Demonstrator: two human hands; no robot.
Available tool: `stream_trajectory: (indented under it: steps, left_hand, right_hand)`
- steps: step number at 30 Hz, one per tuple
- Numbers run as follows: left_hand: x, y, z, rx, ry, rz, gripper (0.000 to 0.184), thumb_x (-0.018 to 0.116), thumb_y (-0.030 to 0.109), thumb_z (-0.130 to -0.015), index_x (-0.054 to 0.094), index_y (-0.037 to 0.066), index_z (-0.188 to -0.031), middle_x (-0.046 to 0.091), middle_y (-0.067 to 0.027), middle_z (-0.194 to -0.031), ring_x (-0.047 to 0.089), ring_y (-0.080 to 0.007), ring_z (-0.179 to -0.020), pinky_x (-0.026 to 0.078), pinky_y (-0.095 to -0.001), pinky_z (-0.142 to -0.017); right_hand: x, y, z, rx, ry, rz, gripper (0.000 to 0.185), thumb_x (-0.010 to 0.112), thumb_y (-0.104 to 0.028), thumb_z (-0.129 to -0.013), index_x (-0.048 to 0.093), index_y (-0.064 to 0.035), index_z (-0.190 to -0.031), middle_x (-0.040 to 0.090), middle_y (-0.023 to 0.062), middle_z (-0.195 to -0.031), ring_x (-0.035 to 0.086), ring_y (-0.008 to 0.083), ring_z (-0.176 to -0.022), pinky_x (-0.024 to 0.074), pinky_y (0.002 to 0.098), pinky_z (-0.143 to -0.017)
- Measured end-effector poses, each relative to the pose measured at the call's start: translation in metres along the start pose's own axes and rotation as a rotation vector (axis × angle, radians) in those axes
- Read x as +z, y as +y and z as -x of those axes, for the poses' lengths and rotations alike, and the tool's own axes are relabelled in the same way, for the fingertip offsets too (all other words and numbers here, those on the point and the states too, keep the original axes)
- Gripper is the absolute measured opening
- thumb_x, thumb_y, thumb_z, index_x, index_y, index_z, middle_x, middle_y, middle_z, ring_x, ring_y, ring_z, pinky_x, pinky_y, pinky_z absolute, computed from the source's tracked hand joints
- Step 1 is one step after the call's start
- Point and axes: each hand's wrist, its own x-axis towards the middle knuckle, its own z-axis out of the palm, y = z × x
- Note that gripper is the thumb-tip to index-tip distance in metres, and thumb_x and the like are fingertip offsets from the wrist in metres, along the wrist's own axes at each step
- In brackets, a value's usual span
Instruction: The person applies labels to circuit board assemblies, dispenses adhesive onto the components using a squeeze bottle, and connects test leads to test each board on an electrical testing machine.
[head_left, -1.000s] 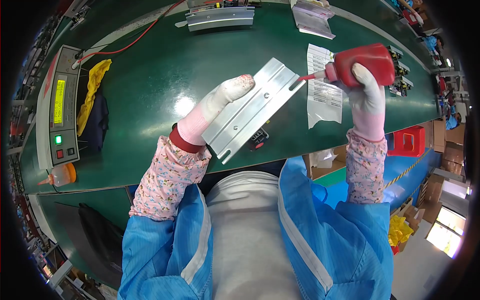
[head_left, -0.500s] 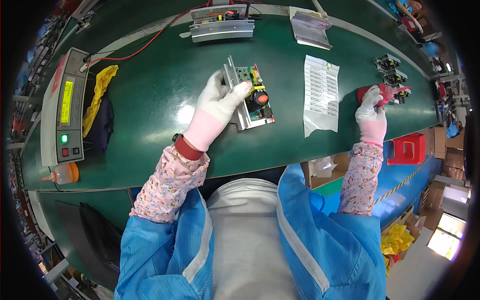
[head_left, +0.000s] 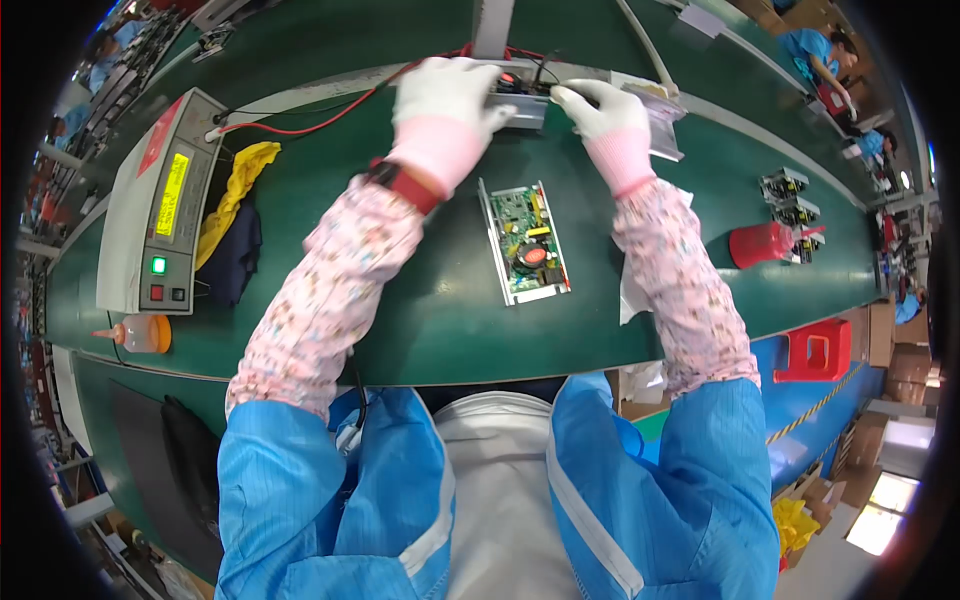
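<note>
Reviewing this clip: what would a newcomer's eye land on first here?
Probably the green circuit board in its metal frame, alone mid-bench, with a round red-topped part near its lower end. Next, the white-gloved left hand and right hand, at either end of another metal-framed unit at the far side. The red bottle stands out at right.

Red stool (head_left: 840, 348) on blue floor (head_left: 790, 402)

Bright, fairly even light covers the desk (head_left: 420, 335), with a soft sheen left of the circuit board (head_left: 527, 243). Far to the board's lower right, a bright patch (head_left: 884, 512) is blown out. Wide-lens distortion curves the surroundings into black corners.
</note>
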Motion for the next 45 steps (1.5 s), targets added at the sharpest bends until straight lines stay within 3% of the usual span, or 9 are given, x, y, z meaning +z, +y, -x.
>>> stream_trajectory:
  steps: [3, 8, 15, 20, 23, 29, 33, 38, 45]
  left_hand:
    - [0.009, 0.011, -0.026, -0.082, -0.314, -0.029, 0.044, 0.075, 0.043, -0.082, 0.069, 0.013, -0.113, 0.073, -0.0083, -0.109, 0.069, -0.0308, -0.092, 0.052, -0.0413, -0.082]
    - [0.013, 0.014, -0.047, -0.061, -0.532, -0.039, 0.044, 0.078, 0.044, -0.078, 0.068, 0.013, -0.108, 0.074, -0.0078, -0.103, 0.07, -0.0301, -0.092, 0.052, -0.0425, -0.082]
    - [0.013, 0.007, -0.034, -0.035, -0.371, -0.038, 0.049, 0.083, 0.039, -0.072, 0.067, 0.01, -0.108, 0.074, -0.0079, -0.099, 0.07, -0.0298, -0.089, 0.052, -0.0419, -0.079]
    - [-0.021, -0.043, -0.015, -0.338, -0.055, 0.068, 0.049, 0.081, 0.03, -0.072, 0.067, 0.009, -0.114, 0.074, -0.0082, -0.102, 0.069, -0.032, -0.088, 0.053, -0.0426, -0.079]
    - [0.016, -0.11, -0.023, -0.324, 0.084, -0.076, 0.046, 0.078, 0.026, -0.076, 0.066, 0.01, -0.117, 0.073, -0.009, -0.108, 0.068, -0.0324, -0.093, 0.052, -0.0413, -0.082]
    - [0.067, -0.161, -0.038, -0.389, -0.178, -0.278, 0.044, 0.076, 0.024, -0.077, 0.066, 0.011, -0.118, 0.071, -0.01, -0.115, 0.066, -0.0328, -0.102, 0.05, -0.0411, -0.088]
    - [0.063, -0.149, -0.025, -0.035, 0.268, -0.275, 0.039, 0.076, 0.02, -0.075, 0.066, 0.012, -0.111, 0.069, -0.0086, -0.112, 0.062, -0.0325, -0.1, 0.048, -0.0417, -0.087]
    - [-0.025, -0.047, 0.035, 0.217, -0.329, 0.886, 0.038, 0.078, 0.024, -0.075, 0.068, 0.008, -0.108, 0.069, -0.0072, -0.11, 0.061, -0.0315, -0.102, 0.047, -0.043, -0.096]
    - [-0.046, 0.011, 0.092, 0.41, -0.198, 0.691, 0.03, 0.078, 0.024, -0.077, 0.069, 0.011, -0.102, 0.068, -0.003, -0.102, 0.061, -0.0274, -0.1, 0.046, -0.0404, -0.095]
  right_hand:
    - [0.027, 0.004, -0.041, 0.155, -0.191, 0.16, 0.039, 0.068, -0.036, -0.092, 0.075, 0.0021, -0.1, 0.071, 0.0056, -0.079, 0.061, 0.0139, -0.065, 0.0491, 0.0269, -0.063]
    - [0.027, -0.013, -0.04, 0.051, -0.151, 0.475, 0.039, 0.068, -0.037, -0.092, 0.074, 0.0014, -0.096, 0.068, 0.0055, -0.075, 0.06, 0.0153, -0.065, 0.0485, 0.0285, -0.062]
    - [0.012, -0.013, -0.003, -0.094, 0.291, 0.07, 0.028, 0.065, -0.029, -0.093, 0.075, -0.0035, -0.097, 0.074, 0.0075, -0.083, 0.063, 0.0212, -0.067, 0.049, 0.032, -0.065]
    - [0.007, 0.031, 0.042, 0.205, -0.039, -0.076, 0.022, 0.07, -0.02, -0.091, 0.075, 0.0006, -0.096, 0.074, 0.0034, -0.079, 0.058, 0.0109, -0.064, 0.0459, 0.0246, -0.061]
    - [0.014, 0.035, 0.053, 0.071, 0.078, -0.195, 0.018, 0.071, -0.017, -0.091, 0.074, 0.0007, -0.097, 0.072, 0.0035, -0.078, 0.055, 0.0109, -0.062, 0.0449, 0.023, -0.06]
    - [0.011, 0.03, 0.052, 0.13, 0.019, -0.124, 0.016, 0.069, -0.01, -0.093, 0.073, 0.002, -0.102, 0.074, 0.0048, -0.084, 0.058, 0.008, -0.068, 0.0458, 0.0191, -0.064]
    - [0.014, 0.035, 0.053, 0.104, 0.059, -0.143, 0.018, 0.073, -0.015, -0.09, 0.074, 0.0016, -0.097, 0.07, 0.0034, -0.075, 0.053, 0.0101, -0.061, 0.0437, 0.0238, -0.059]
    - [0.014, 0.034, 0.053, 0.095, 0.065, -0.112, 0.019, 0.073, -0.017, -0.091, 0.074, 0.0015, -0.096, 0.069, 0.0038, -0.073, 0.052, 0.0103, -0.06, 0.0435, 0.0246, -0.058]
    - [0.007, 0.032, 0.059, 0.083, 0.026, -0.018, 0.027, 0.074, -0.024, -0.089, 0.073, 0.0032, -0.091, 0.067, 0.0039, -0.068, 0.051, 0.0119, -0.057, 0.0433, 0.0266, -0.056]
